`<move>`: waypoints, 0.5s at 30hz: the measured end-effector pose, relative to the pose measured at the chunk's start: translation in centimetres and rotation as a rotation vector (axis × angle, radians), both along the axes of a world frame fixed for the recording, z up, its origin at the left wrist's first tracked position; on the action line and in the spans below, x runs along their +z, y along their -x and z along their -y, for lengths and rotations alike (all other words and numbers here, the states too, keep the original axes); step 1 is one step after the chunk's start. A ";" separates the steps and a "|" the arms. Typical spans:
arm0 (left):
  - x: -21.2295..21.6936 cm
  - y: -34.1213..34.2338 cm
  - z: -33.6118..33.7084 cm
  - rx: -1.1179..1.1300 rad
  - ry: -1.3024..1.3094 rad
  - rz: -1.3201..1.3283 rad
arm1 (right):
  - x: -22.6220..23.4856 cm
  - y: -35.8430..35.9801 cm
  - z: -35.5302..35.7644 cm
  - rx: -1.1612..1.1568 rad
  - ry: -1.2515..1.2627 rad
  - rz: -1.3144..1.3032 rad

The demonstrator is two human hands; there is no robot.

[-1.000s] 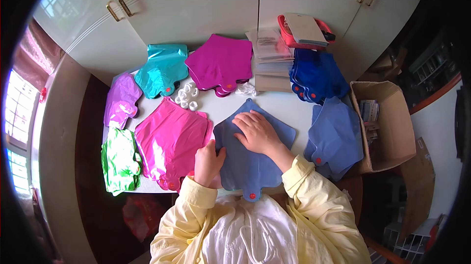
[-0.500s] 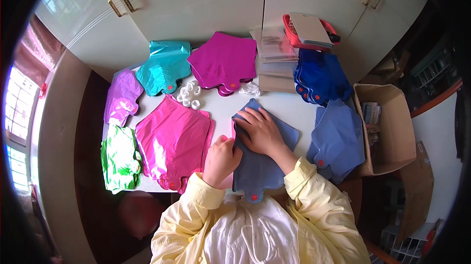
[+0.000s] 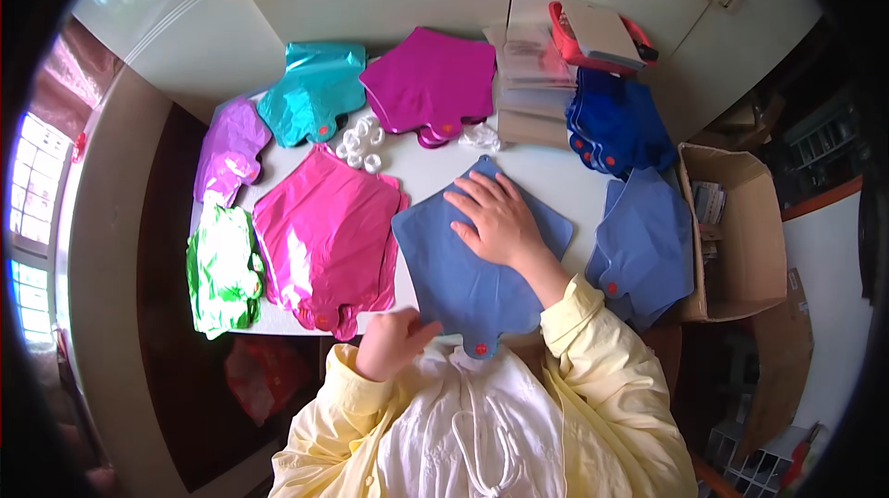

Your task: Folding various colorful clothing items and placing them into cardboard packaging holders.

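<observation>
A flat blue star-shaped foil balloon (image 3: 468, 285) lies spread on the table in front of me, a red dot on its rounded tab at the near edge. My right hand (image 3: 500, 220) rests flat on its upper part, fingers apart. At its lower left corner is my left hand (image 3: 394, 342), fingers curled in and thumb toward the balloon; the corner seems to be pinched there, though the fingers partly hide it. Just left lies a stack of pink foil balloons (image 3: 324, 230). On the right are lighter blue foil balloons (image 3: 645, 239).
Green (image 3: 222, 267), purple (image 3: 231, 146), teal (image 3: 315, 91), magenta (image 3: 431, 81) and dark blue foil balloons (image 3: 620, 118) ring the white table (image 3: 426, 169). White ribbon rolls (image 3: 361, 142), clear plastic sleeves (image 3: 532, 81), a red basket (image 3: 602, 56) and a cardboard box (image 3: 741, 248) stand around.
The blue balloon's left point, folded in before, now lies spread out to the left. My left hand has moved down and left along its edge; the right hand stays on top. The view has shifted slightly.
</observation>
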State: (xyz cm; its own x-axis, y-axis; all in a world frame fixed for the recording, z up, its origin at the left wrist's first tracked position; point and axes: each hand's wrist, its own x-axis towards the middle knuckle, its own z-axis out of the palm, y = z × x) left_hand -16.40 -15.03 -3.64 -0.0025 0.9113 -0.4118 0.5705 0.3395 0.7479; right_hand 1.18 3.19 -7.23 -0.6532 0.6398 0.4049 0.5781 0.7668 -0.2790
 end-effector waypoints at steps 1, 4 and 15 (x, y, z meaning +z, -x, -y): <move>-0.5 -0.3 1.1 -0.010 0.038 0.136 | 0.0 0.0 0.1 0.000 -0.003 0.002; -3.8 -1.7 3.6 -0.039 0.217 0.535 | 0.0 -0.1 0.1 0.000 -0.002 0.010; -6.1 -7.8 0.7 0.568 0.791 1.675 | -0.3 0.0 0.0 0.026 0.004 0.042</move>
State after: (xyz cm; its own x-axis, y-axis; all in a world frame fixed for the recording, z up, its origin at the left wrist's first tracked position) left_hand -8.62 -15.70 -9.77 0.5874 0.5816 -0.5628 -0.7306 0.6801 -0.0597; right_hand 1.20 3.22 -7.54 -0.6860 0.6239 0.3744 0.5691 0.7807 -0.2582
